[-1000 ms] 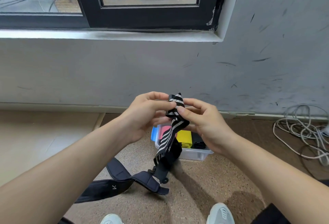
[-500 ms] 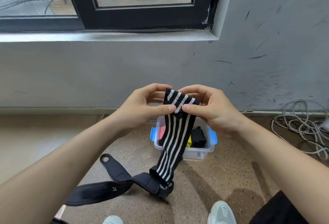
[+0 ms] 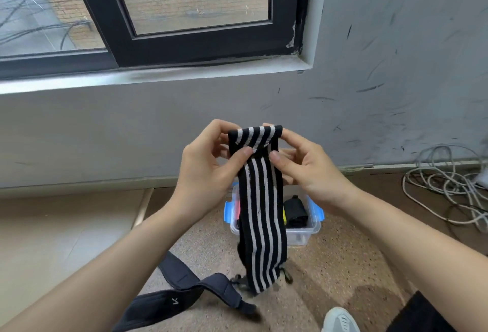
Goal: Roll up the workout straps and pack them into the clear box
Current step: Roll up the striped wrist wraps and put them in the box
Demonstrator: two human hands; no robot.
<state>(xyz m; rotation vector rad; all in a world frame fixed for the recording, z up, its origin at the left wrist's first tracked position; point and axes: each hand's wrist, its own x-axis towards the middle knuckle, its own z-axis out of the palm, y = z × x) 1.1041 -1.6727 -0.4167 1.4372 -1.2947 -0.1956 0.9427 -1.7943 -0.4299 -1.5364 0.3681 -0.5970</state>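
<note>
Both hands are up in front of me on the black-and-white striped strap (image 3: 262, 212). My left grip (image 3: 206, 165) pinches the top end from the left, thumb on the near face and fingers curled round behind. My right grip (image 3: 311, 170) does the same from the right edge, thumb pressed on the stripes. The top bit of the strap is folded over toward me, so the stripes up there run at a slant across the straight ones below. The two thumbs sit close together, just under that fold.

The rest of the strap hangs straight down, flat and untwisted, right in front of the clear box (image 3: 301, 238). Its bottom end comes down close to the floor (image 3: 343, 265), with some small dark bits of hardware poking out on either side. Can't tell if it actually touches the ground.

The box sits on the floor below my hands, lid off, blue latches on both sides. Inside there's a black roll (image 3: 295, 210) on the right, a sliver of yellow just beside it and something pink showing on the left. The hanging strap hides the middle of the box.

A black padded strap (image 3: 169, 305) lies sprawled on the floor to the lower left, one end near the striped strap's bottom. Over on the right there's a tangle of white cables (image 3: 449, 189) by the wall (image 3: 396, 67). My shoe (image 3: 340, 318) peeks in at the bottom edge, and the window (image 3: 190, 1) is up top.
</note>
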